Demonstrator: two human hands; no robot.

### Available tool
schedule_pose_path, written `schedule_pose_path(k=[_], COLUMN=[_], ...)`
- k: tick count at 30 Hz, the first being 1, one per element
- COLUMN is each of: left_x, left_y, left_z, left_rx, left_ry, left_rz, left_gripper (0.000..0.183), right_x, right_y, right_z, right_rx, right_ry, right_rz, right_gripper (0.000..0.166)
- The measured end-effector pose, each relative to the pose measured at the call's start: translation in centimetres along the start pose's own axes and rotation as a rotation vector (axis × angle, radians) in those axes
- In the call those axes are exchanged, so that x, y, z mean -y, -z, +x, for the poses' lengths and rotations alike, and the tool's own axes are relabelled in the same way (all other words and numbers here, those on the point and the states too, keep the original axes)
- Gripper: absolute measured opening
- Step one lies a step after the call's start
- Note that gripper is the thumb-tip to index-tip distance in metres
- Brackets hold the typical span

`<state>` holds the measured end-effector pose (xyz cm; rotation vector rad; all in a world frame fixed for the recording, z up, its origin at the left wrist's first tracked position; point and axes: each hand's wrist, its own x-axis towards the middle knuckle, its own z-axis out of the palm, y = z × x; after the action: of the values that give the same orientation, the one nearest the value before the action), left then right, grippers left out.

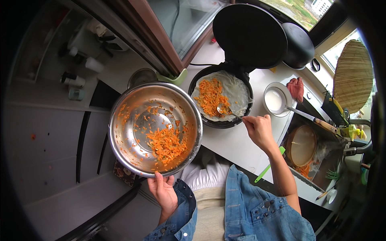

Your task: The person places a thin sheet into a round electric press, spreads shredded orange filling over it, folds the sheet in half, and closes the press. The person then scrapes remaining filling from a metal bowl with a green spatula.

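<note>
My left hand [163, 192] grips the near rim of a large stainless steel bowl [138, 126], tilted towards me. Shredded carrot mixture [169, 143] with green bits lies in its lower right, and loose shreds cling to the walls. In my right hand [259, 131] is a metal spoon [224, 110], its head against the carrot filling [211, 96] on a thin pale pancake [236, 90]. That filling covers mostly the pancake's left part. Beneath it is the round black pan of an electric griddle [221, 124], whose lid [250, 36] stands raised behind.
Right of the griddle, a bowl of white batter [273, 99] holds a ladle [313, 119] beside a red cloth [295, 89]. A green-handled spatula [268, 165] lies near the counter edge. The sink [325, 168] contains a round wooden-rimmed item [301, 144]. A window frame [162, 39] juts in behind.
</note>
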<state>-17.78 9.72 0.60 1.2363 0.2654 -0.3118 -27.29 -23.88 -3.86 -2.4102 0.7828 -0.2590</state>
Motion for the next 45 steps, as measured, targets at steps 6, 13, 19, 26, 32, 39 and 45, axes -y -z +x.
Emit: schedule_pose_path(k=[6, 13, 19, 26, 32, 39, 45], left_x=[0.1, 0.0, 0.0, -0.1, -0.3, -0.7, -0.4], left_y=[-0.1, -0.3, 0.2, 0.5, 0.4, 0.9, 0.2], left_z=[-0.1, -0.1, -0.1, -0.1, -0.1, -0.4, -1.0], left_rx=[-0.007, 0.005, 0.023, 0.019, 0.058, 0.106, 0.323], left_ry=[-0.017, -0.005, 0.008, 0.004, 0.018, 0.038, 0.072], left_rz=[-0.005, -0.003, -0.010, -0.002, -0.007, 0.051, 0.226], left_gripper=[0.022, 0.022, 0.022, 0.022, 0.024, 0.025, 0.026], right_x=[0.9, 1.1, 1.2, 4.5, 0.2, 2.0, 6.5], right_y=[0.1, -1.0, -0.8, 3.1, -2.7, -1.4, 4.2], right_z=[0.1, 1.1, 1.4, 2.1, 2.5, 1.2, -4.3], right_rx=[-0.014, -0.029, -0.026, -0.478, -0.340, -0.466, -0.214], right_ry=[0.090, 0.200, 0.204, 0.424, 0.335, 0.270, 0.158], right_rz=[-0.032, -0.095, -0.122, -0.154, -0.390, -0.107, 0.134], right_gripper=[0.010, 0.009, 0.006, 0.019, 0.030, 0.013, 0.012])
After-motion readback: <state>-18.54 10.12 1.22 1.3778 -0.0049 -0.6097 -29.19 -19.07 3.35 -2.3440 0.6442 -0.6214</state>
